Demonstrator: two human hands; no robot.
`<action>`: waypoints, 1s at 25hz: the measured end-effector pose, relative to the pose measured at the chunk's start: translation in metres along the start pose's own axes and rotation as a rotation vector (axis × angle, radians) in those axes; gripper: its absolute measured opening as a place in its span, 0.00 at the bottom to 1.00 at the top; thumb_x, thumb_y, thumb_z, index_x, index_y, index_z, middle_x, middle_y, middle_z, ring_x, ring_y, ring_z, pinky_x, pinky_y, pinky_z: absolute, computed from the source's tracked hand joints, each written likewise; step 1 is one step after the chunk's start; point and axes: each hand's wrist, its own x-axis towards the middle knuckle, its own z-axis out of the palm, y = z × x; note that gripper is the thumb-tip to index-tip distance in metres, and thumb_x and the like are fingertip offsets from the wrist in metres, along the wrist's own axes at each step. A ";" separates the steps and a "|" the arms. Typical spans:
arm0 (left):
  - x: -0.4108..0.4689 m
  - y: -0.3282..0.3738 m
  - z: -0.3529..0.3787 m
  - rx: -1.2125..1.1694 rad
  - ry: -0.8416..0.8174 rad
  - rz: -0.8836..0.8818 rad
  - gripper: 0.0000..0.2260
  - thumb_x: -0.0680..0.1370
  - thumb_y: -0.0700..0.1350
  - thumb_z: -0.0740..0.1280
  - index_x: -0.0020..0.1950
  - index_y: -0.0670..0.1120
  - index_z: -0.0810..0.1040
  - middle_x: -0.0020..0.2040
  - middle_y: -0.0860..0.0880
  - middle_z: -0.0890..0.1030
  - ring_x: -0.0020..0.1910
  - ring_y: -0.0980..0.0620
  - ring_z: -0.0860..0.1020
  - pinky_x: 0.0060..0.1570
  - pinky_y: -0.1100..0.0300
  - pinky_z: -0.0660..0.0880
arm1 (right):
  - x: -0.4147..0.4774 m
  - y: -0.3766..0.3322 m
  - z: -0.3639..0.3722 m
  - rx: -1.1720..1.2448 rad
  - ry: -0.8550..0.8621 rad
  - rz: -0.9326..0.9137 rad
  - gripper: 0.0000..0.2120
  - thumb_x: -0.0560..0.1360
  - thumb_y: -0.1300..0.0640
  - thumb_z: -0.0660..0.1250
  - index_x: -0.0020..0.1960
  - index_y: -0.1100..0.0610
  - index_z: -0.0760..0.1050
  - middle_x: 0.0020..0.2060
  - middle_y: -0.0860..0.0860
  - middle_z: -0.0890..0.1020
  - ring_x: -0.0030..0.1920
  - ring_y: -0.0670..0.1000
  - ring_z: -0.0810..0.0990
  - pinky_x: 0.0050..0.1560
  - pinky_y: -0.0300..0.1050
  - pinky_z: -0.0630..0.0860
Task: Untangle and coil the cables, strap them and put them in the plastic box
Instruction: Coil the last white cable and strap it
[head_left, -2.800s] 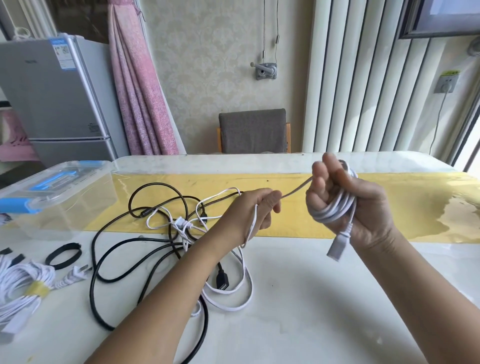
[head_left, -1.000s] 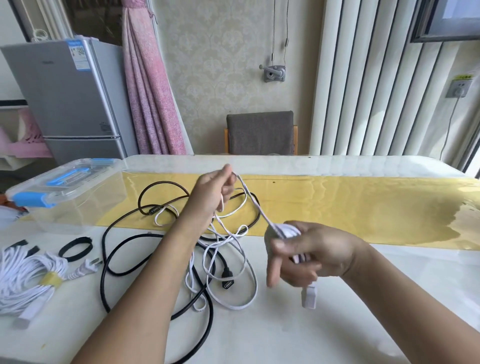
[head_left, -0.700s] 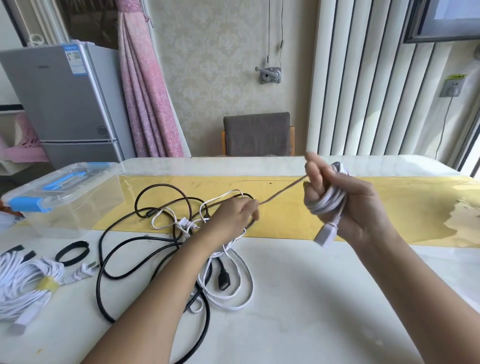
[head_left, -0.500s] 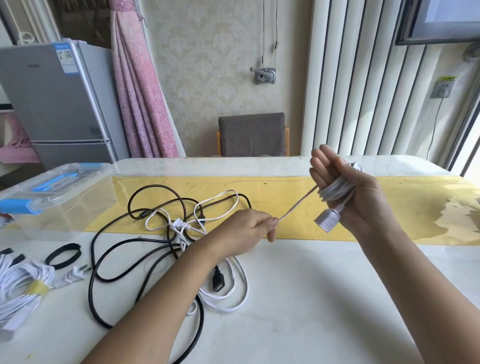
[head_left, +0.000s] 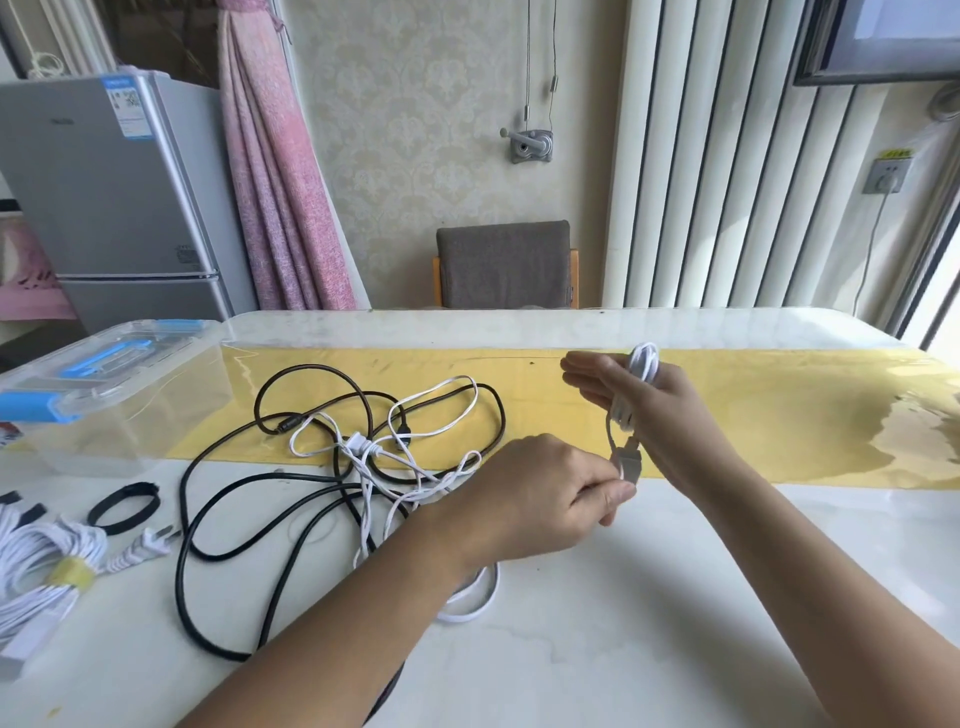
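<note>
Just right of centre, the right hand (head_left: 660, 410) has a white coil (head_left: 642, 366) looped round it, with its fingers stretched leftward and the thumb seemingly pressing the loops. Below it the left hand (head_left: 540, 501) pinches the coil's plug (head_left: 626, 460) between thumb and fingertips; the hands are near but apart. Black and white cables (head_left: 363, 452) lie tangled on the desk (head_left: 623, 623) at mid-left. A lidded box (head_left: 130, 415) sits at the left edge, and a strapped bundle (head_left: 47, 566) lies at lower left
</note>
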 end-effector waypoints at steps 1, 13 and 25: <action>-0.001 0.003 0.003 0.007 -0.002 0.018 0.14 0.80 0.50 0.62 0.37 0.47 0.79 0.22 0.58 0.70 0.26 0.63 0.70 0.30 0.69 0.60 | 0.001 -0.001 -0.001 0.154 0.013 0.050 0.13 0.81 0.62 0.56 0.58 0.63 0.77 0.54 0.56 0.83 0.56 0.51 0.81 0.59 0.45 0.76; -0.004 -0.013 -0.033 -0.311 0.486 0.123 0.12 0.75 0.48 0.70 0.35 0.42 0.79 0.24 0.55 0.72 0.25 0.60 0.67 0.28 0.67 0.63 | -0.017 -0.007 0.016 0.226 -0.862 0.460 0.32 0.78 0.39 0.51 0.51 0.65 0.81 0.44 0.62 0.84 0.48 0.58 0.83 0.57 0.50 0.77; 0.006 -0.044 -0.024 -0.287 0.366 -0.005 0.26 0.71 0.71 0.56 0.33 0.48 0.71 0.27 0.49 0.71 0.29 0.56 0.67 0.32 0.62 0.64 | -0.022 -0.014 0.022 0.722 -0.915 0.066 0.15 0.81 0.60 0.55 0.56 0.68 0.76 0.49 0.61 0.83 0.47 0.52 0.83 0.56 0.46 0.76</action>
